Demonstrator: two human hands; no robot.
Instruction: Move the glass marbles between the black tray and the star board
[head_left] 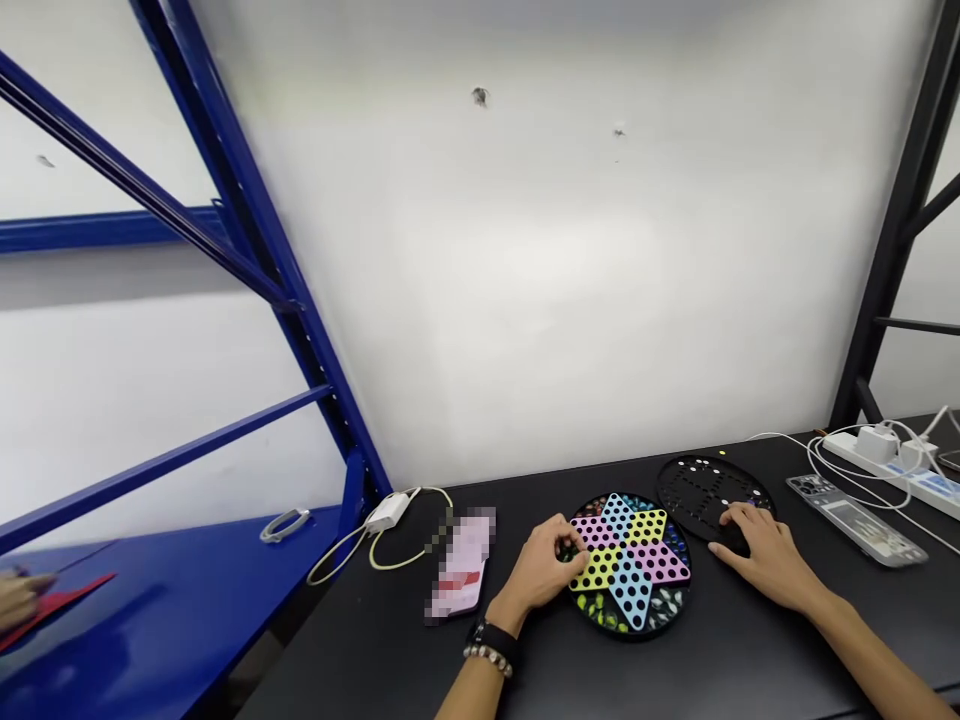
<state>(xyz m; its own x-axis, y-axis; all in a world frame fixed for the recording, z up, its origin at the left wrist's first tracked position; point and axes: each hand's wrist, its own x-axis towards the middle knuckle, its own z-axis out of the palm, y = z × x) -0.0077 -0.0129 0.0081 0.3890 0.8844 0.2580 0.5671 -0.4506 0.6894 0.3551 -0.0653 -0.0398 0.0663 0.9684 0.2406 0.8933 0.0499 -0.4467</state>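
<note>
A round Chinese checkers board (632,565) lies on the black table, with a pink, yellow and blue star full of holes. Glass marbles (666,606) fill the pockets around the star, among them yellow-green and whitish ones. At the board's left edge is my left hand (546,562), its thumb and fingers curled together; anything between the fingertips is hidden. My right hand (766,556) rests with thumb and fingers apart at the near right part of a round black disc (701,497). That disc has holes and a few small white pieces on it, and lies against the board's far right side.
A pink phone (466,560) lies left of my left hand, near a white charger (390,511) with its cable. To the right are another phone (856,520) and a white power strip (892,458) with cables. Another person's hand (22,598) shows at far left over the blue table.
</note>
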